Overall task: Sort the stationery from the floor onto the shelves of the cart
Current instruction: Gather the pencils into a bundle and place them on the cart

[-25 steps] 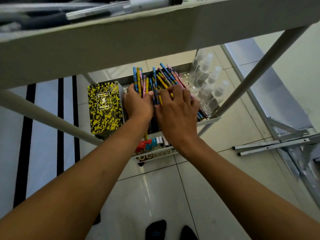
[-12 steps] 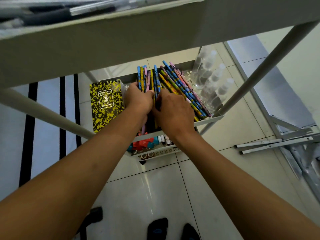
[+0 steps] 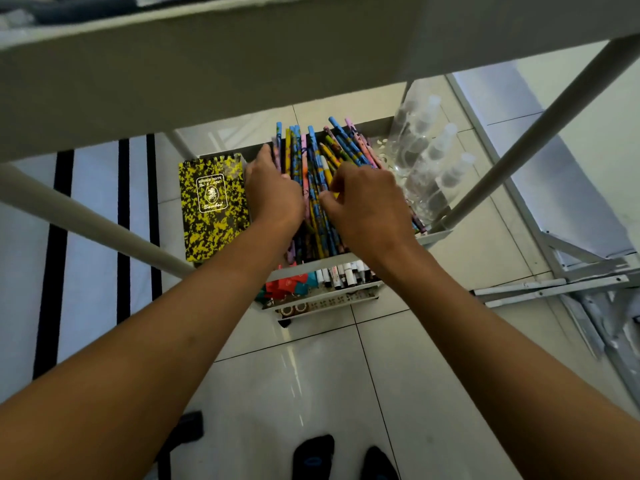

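I find my left hand (image 3: 273, 192) flat against the pens (image 3: 313, 174), my right hand (image 3: 367, 202) pinching some; I should square them gently beside the notebook (image 3: 213, 209).

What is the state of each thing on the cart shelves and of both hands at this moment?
Left hand: fingers straight, pressing the left side of the pens.
Right hand: fingers curled, picking at the pens.
Pens: lying in a loose bundle on the middle shelf.
Notebook: closed, flat, left of the pens.
Spray bottles: capped, lying right of the pens.
Markers: capped, on the lower shelf.
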Motion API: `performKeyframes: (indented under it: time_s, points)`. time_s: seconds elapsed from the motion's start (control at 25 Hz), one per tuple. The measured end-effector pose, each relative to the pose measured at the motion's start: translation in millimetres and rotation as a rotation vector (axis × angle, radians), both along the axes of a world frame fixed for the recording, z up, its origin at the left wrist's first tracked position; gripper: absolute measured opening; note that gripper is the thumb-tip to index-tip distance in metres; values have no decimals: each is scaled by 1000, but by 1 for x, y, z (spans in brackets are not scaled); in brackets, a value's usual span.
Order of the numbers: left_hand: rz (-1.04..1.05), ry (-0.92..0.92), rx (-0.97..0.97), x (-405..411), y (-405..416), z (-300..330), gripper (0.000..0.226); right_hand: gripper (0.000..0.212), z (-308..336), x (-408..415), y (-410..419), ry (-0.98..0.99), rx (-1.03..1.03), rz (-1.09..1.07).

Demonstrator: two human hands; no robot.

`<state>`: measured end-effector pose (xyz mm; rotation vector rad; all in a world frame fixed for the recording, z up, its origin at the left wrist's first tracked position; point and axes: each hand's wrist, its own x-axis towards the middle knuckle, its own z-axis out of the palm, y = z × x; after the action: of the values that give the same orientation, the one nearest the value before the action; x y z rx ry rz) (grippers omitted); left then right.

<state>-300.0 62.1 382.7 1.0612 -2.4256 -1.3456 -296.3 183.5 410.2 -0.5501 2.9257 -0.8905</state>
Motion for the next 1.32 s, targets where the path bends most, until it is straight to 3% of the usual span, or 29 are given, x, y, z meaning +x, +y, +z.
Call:
performKeyframes:
  time_s: [0.12, 0.24, 0.4, 0.64, 0.88, 1.04, 1.16, 1.32]
  points:
    - [-98, -45, -88, 16, 8, 5, 61, 21, 1, -11, 15, 112, 128, -32]
    - [-150, -83, -47, 33, 16, 10, 71, 21, -2, -12, 29, 92, 299, 12]
    - [-236, -85, -83, 41, 20, 15, 80, 19, 2, -4, 32, 70, 363, 14]
    - [-205, -40, 22, 44, 18, 17, 80, 27, 8, -51, -26, 176, 194, 243]
    - [-178, -31, 81, 48, 14, 16, 72, 45, 10, -91, -73, 22, 387, 457]
    - [-195, -50, 47, 47, 8, 12, 71, 46, 10, -86, -67, 62, 314, 472]
    - [-215, -108, -52, 44, 9, 7, 55, 48, 11, -89, -60, -21, 290, 473]
    - [-254, -130, -120, 43, 9, 2, 48, 47, 20, -82, -43, -28, 87, 309]
